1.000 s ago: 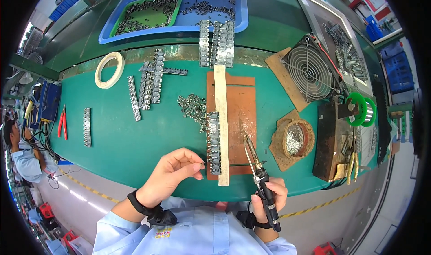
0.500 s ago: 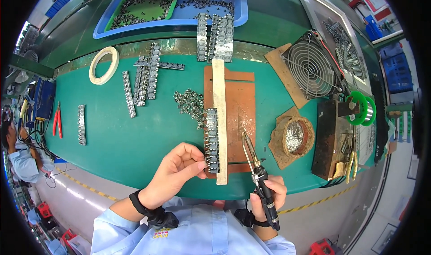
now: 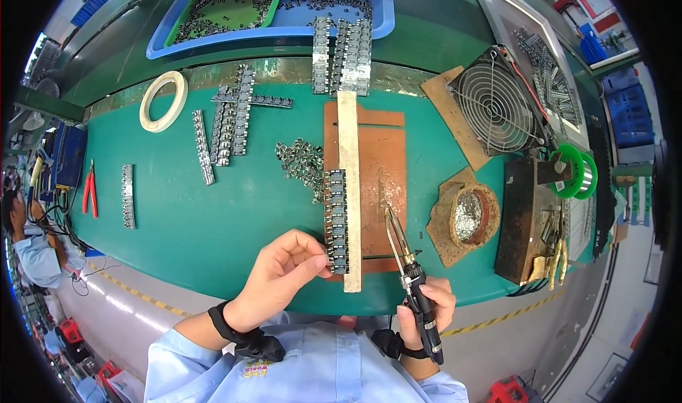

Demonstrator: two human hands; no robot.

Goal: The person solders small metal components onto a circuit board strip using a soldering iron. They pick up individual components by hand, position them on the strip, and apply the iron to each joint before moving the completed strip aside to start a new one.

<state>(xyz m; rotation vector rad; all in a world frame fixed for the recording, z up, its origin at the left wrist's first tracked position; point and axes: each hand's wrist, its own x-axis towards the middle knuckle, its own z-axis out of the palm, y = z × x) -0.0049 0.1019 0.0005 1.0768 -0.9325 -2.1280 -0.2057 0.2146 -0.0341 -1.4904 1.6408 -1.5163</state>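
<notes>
A strip of small black circuit boards lies lengthwise against the left side of a pale straight bar, over a brown board. My left hand is closed in a pinch at the strip's near left edge; whatever sits between thumb and fingertip is too small to make out. My right hand grips a black soldering iron with a thin metal feed tube beside its tip. The tip points away from me, over the right part of the brown board. Small metal parts are heaped left of the strip.
A solder-crusted round pot, a fan and a green solder spool stand on the right. More board strips, a tape roll and red-handled pliers lie left. A blue tray is at the back.
Both hands keep nearly the same pose. The whole view has shifted by a few pixels; the iron's tip stays over the brown board.
</notes>
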